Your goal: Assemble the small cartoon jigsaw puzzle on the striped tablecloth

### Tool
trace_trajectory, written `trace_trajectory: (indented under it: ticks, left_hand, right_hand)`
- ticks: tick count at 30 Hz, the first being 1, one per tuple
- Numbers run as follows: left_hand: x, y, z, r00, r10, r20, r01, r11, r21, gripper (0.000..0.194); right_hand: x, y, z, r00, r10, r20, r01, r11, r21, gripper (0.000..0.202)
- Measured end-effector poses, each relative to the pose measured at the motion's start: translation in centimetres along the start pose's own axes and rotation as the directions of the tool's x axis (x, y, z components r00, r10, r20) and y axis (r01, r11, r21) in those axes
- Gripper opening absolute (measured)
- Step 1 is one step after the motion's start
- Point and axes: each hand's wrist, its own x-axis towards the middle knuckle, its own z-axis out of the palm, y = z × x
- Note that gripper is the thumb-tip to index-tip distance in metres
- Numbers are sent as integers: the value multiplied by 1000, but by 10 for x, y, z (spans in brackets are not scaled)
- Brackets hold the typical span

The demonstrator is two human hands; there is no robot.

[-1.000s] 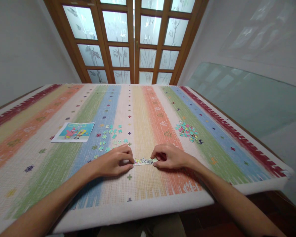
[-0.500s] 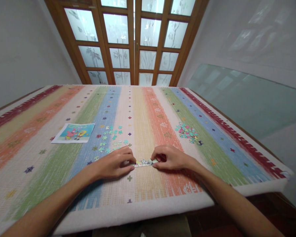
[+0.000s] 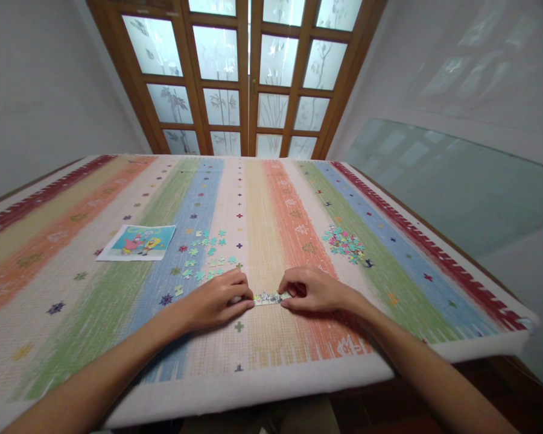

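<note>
A short strip of joined puzzle pieces (image 3: 266, 298) lies on the striped cloth near the table's front edge. My left hand (image 3: 226, 296) pinches its left end between thumb and fingers. At the right end, the thumb and curled fingers of my right hand (image 3: 310, 290) grip the strip. Both ends are partly covered by my fingertips. Loose teal and pale green pieces (image 3: 212, 242) are spread beyond my left hand. Farther right sits a dense pile of mixed pieces (image 3: 345, 243).
A printed cartoon picture (image 3: 141, 243) rests on the cloth at the left. The striped tablecloth (image 3: 262, 211) covers the table. Behind it stand wooden doors (image 3: 244, 78) with frosted panes, and a glass panel (image 3: 434, 181) leans by the right wall.
My left hand has shifted slightly right along the strip, covering more of its left end. My right hand stays at the other end. The view has moved very slightly.
</note>
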Motion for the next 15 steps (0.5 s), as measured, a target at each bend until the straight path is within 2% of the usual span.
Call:
trace_trajectory:
  ticks: [4,7,12,15]
  left_hand:
    - [2,3,-1,999,5,-49,-3,999,44,20]
    - [0,-1,-12,996,12,-85,-4,996,93,19]
    - [-12,-26,-43,982,-65,-178,111,958,263,20]
    - [-20,-43,-58,971,-136,-195,197,920,338,23]
  right_hand:
    - [0,0,0,1000,-2,-2,2,1000,8,9]
    - [0,2,0,1000,-12,-6,13,1000,11,9]
    - [0,5,2,999,-30,-14,30,999,26,9]
    - [0,5,1,999,-30,-11,31,999,32,10]
